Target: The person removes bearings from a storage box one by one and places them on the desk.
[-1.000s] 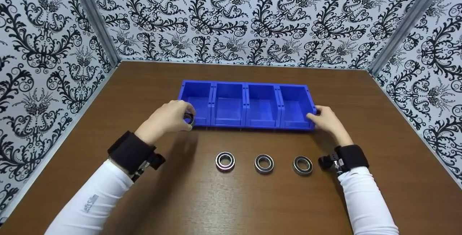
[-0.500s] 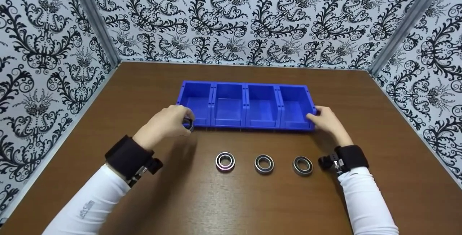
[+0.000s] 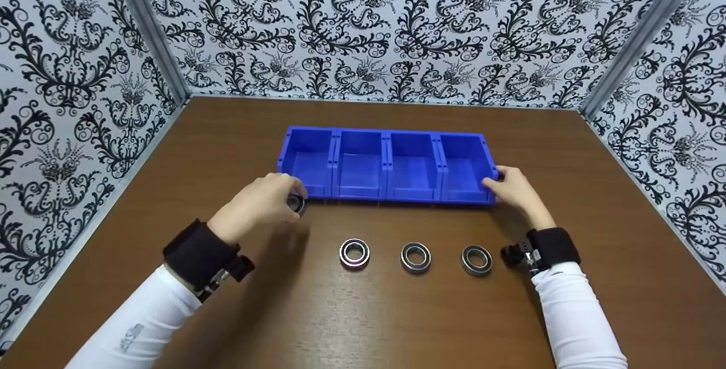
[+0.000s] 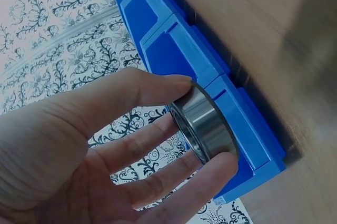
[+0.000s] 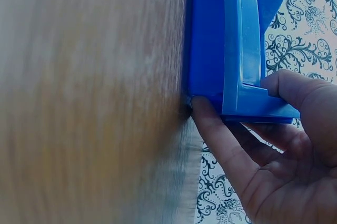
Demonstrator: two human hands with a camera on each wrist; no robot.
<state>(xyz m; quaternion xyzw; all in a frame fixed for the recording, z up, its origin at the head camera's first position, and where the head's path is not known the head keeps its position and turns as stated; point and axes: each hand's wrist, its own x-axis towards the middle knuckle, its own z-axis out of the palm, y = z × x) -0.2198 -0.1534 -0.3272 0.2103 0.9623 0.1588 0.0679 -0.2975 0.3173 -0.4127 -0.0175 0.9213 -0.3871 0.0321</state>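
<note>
My left hand [image 3: 262,202] pinches a metal ball bearing [image 4: 204,123] between thumb and fingers, held on edge above the table. It is just in front of the leftmost compartment of a blue four-part bin [image 3: 358,192]. At the bin's right end my right hand [image 3: 515,189] grips the side wall, its thumb over the rim and fingers outside, as the right wrist view shows. Three more bearings lie flat in a row in front of the bin: a left one [image 3: 354,254], a middle one [image 3: 416,258] and a right one [image 3: 476,260]. All visible compartments hold nothing.
The brown wooden table [image 3: 363,323] reaches back to a patterned wall [image 3: 363,29]. Similar panels stand at left and right, with grey metal posts [image 3: 150,29] in the corners. Black camera straps [image 3: 201,255] circle both wrists.
My left hand has moved back toward me and slightly down with the bearing, away from the bin's front left corner. The right hand, the bin and the bearings on the table have stayed put.
</note>
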